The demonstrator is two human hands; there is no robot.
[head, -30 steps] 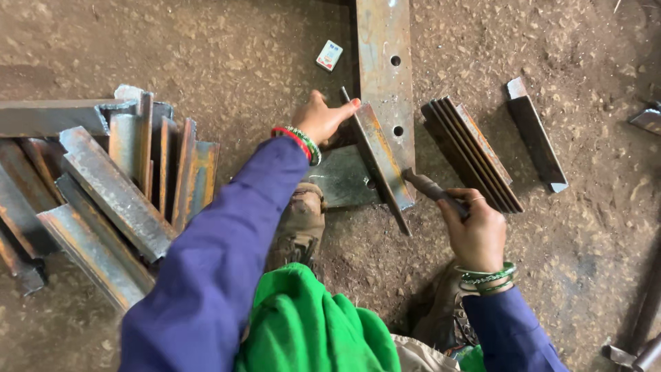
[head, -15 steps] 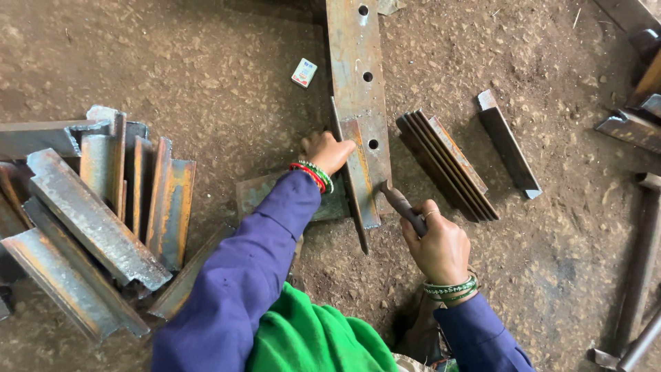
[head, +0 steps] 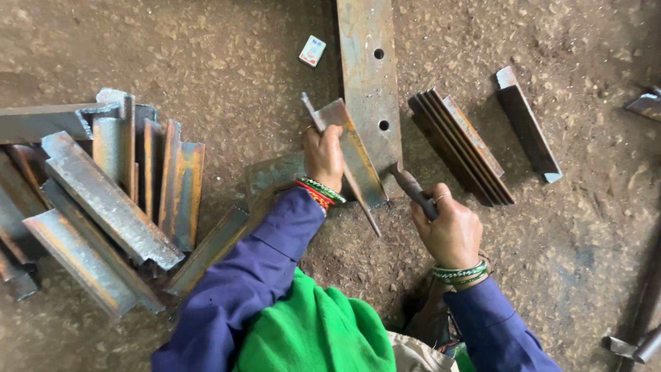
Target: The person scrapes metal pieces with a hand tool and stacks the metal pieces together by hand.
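Left hand [head: 323,157] grips rusty steel angle piece [head: 351,151], steadying it mid-frame; right hand [head: 451,231] clamps dark tool handle [head: 412,186] against it.

Light: soft, even daylight over the whole dirt floor [head: 172,48], moderately bright, with no source in view.
Shadows: faint and short; a dark band runs beside the stacked steel strips [head: 461,148], and dim gaps sit between the angle irons [head: 103,200] on the left.
Glare: mild pale sheen on the top faces of the angle irons, nothing blown out.
Sharpness: centre crisp, floor grit readable; the left hand [head: 325,157] and right hand [head: 451,231] show no motion blur.
Edges: slight wide-angle stretch, and the right lower corner falls darker.
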